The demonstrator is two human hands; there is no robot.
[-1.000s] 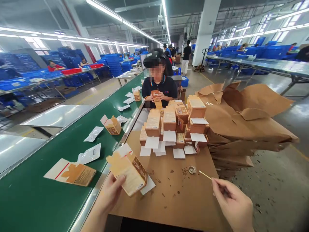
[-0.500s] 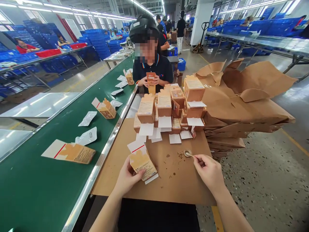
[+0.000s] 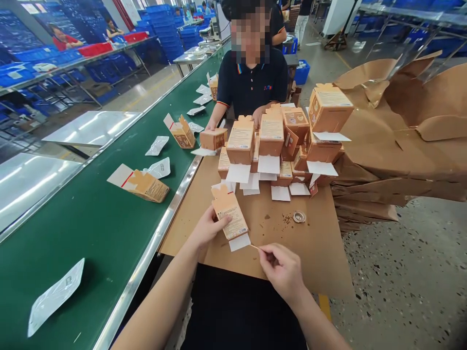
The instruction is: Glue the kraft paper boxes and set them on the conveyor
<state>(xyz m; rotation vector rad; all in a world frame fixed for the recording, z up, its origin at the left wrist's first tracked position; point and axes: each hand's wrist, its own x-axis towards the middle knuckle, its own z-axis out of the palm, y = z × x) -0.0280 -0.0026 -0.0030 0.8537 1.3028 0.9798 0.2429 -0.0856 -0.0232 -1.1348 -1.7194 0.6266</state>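
My left hand [image 3: 208, 227] grips a small tan cardboard box [image 3: 231, 212] by its side, thumb across the printed face. The box is tilted, with a white flap [image 3: 240, 242] sticking out at its near end. Pinched between the fingers of my right hand [image 3: 282, 270] is a thin stick [image 3: 254, 247], its tip at the corner of that flap; whether it touches I cannot tell. Beyond, a small round dish [image 3: 299, 217] lies on the cardboard-covered table [image 3: 284, 250], beside brown specks.
Stacked tan boxes [image 3: 272, 133] with white flaps fill the table's far side. A co-worker [image 3: 255, 82] opposite holds another box [image 3: 213, 139]. To the left, a green conveyor belt [image 3: 120, 228] carries open boxes and silver pouches [image 3: 56, 297]. Brown paper [image 3: 397, 160] is piled at right.
My right hand has brought the stick from the dish leftward to the box's near flap. The view has shifted. The co-worker's box has moved from upright near the chest to low beside the belt.
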